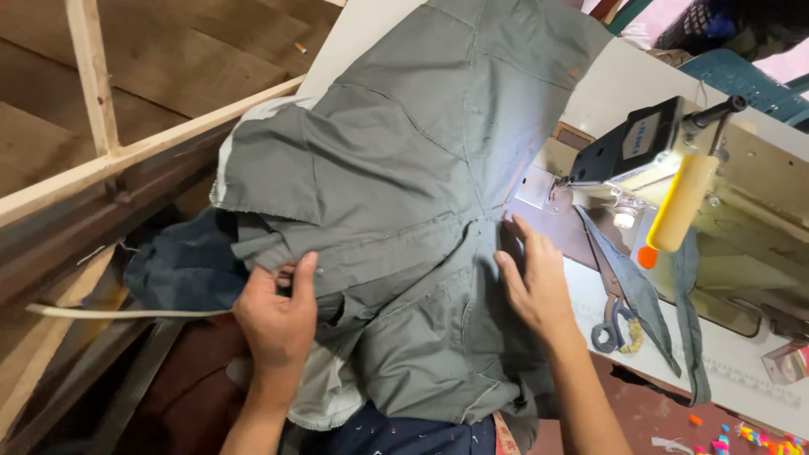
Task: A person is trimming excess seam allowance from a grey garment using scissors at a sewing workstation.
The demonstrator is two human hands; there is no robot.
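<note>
A large grey-green garment [404, 194] lies spread over the white tabletop [758, 371] and hangs off its near edge. The left hand [278, 316] pinches a fold at the garment's left side, thumb on top, fingers tucked beneath. The right hand [531, 278] rests flat on the cloth, fingers spread, just beside the sewing machine [725, 168]. Scissors [611, 312] lie on the tabletop near that hand under a strip of grey cloth [645, 295]. Dark blue fabric [185, 265] bunches below the garment's left edge.

Garment [404, 194] lies on table [607, 93], left of sewing machine [725, 185].
</note>
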